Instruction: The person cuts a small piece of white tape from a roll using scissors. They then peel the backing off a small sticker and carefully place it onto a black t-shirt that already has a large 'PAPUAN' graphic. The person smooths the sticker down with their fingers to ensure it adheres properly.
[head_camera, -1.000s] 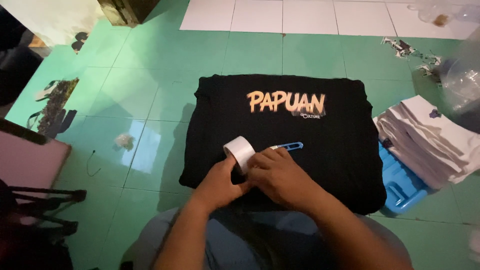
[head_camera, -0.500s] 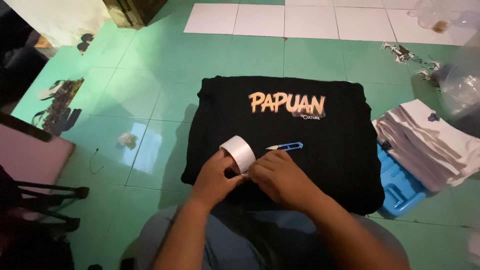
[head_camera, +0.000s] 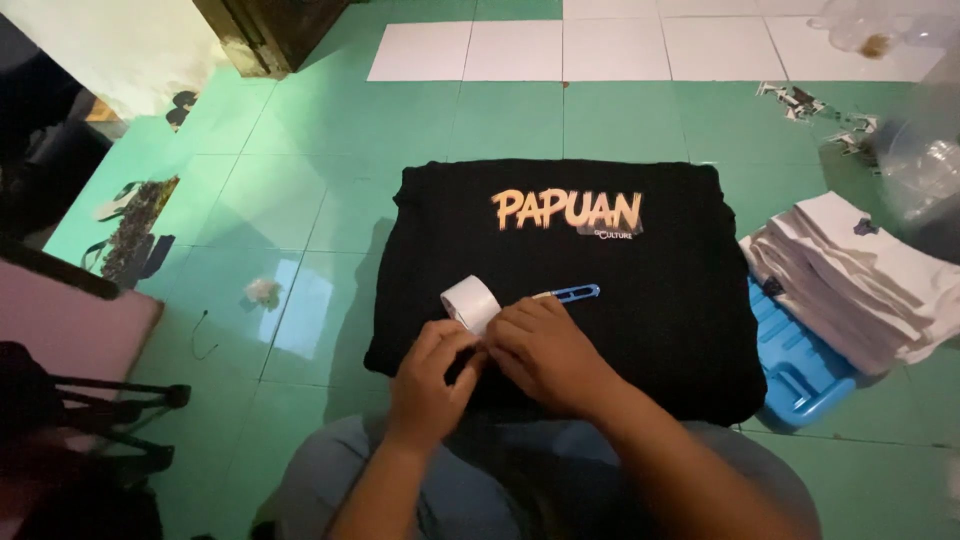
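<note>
A stack of folded black shirts (head_camera: 650, 320) with an orange print on top lies on the green tiled floor in front of me. On its near edge stands a white roll of tape (head_camera: 470, 301). My left hand (head_camera: 430, 380) grips the roll from below. My right hand (head_camera: 548, 352) rests beside it, fingertips at the roll's edge. A small blue cutter (head_camera: 572, 294) lies on the black fabric just beyond my right hand.
A pile of folded white cloth (head_camera: 860, 275) sits on a blue plastic stool (head_camera: 800, 365) at the right. Clear plastic bags (head_camera: 925, 165) and paper scraps (head_camera: 800, 100) lie at the far right. A pink panel (head_camera: 70, 335) and a dark stand (head_camera: 90, 410) are at the left.
Both hands stay on the tape roll with slight finger movement. The view has shifted a little; the cutter has not moved.
</note>
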